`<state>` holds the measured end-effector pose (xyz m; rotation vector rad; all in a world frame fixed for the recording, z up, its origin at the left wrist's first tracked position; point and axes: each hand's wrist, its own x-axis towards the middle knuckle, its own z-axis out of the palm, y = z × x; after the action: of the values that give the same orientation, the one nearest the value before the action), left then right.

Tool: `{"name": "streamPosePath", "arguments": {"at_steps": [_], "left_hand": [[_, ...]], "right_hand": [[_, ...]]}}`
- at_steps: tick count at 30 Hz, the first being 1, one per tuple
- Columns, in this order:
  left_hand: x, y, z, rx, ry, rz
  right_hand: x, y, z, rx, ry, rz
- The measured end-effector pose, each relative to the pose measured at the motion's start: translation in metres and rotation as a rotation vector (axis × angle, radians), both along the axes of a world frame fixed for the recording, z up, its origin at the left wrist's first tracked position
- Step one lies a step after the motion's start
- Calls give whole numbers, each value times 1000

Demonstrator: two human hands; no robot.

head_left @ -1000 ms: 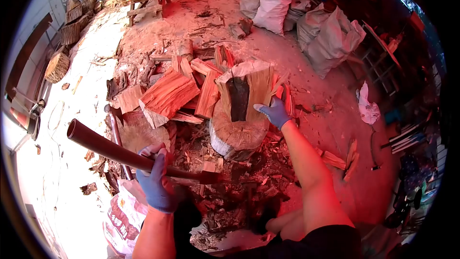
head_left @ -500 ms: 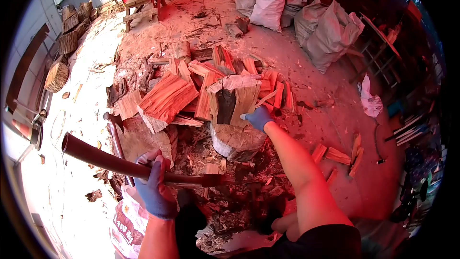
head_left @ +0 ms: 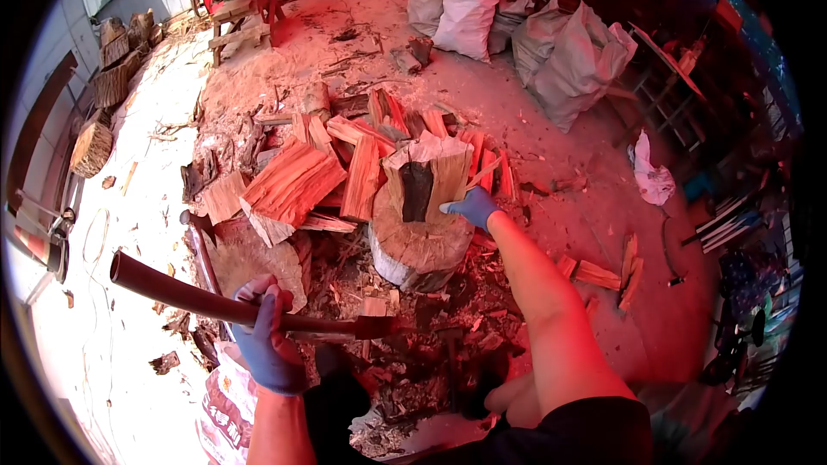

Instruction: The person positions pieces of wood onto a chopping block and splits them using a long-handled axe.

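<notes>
My left hand (head_left: 270, 340), in a blue-grey glove, is wrapped around the long dark handle of an axe (head_left: 189, 297). The axe lies across in front of me, its head near my legs and partly lost in shadow. With my gloved right hand (head_left: 473, 207) I grip the lower right side of a split log (head_left: 444, 174). This log has a dark strip down its near face and stands upright on a round chopping block (head_left: 413, 251). Part of my right hand's grip is hidden.
Split firewood (head_left: 293, 181) is heaped behind and left of the block. A second stump (head_left: 258, 263) and a long-handled tool (head_left: 200, 250) are at left. White sacks (head_left: 469, 4) stand at the back. Bark and chips litter the ground; a few split pieces (head_left: 597, 274) lie right.
My right hand has shifted the log a little to the right on the chopping block. The view has turned slightly. My left hand still holds the axe in nearly the same place.
</notes>
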<state>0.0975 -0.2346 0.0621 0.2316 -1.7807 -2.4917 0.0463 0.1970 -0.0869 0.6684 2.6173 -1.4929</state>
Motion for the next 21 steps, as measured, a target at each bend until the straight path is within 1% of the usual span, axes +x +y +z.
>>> {"name": "streamPosePath", "arguments": {"at_steps": [3,5,6,8,11,14,17,21], "left_hand": [[3,0,1,-5,-16,-2],[3,0,1,-10,-18,1],[3,0,1,-18,-17,-3],[2,-1,1,-26,-11,-9],[2,-1,1,-24,-16,0],[4,0,4,-27,-14,-4],[5,0,4,-21,-7,-4],[5,-4,0,-8,-20,-15]], "right_hand": [[0,-1,4,-52,-49,25],[-1,3,-7,-106,45,26],[-2,5,-13,-107,47,26],[-5,8,-20,-170,163,47],[-6,11,-17,-221,102,19],[-11,11,-17,-178,126,-16],[-10,13,-14,-212,102,-24],[-15,17,-23,-256,182,-56]]}}
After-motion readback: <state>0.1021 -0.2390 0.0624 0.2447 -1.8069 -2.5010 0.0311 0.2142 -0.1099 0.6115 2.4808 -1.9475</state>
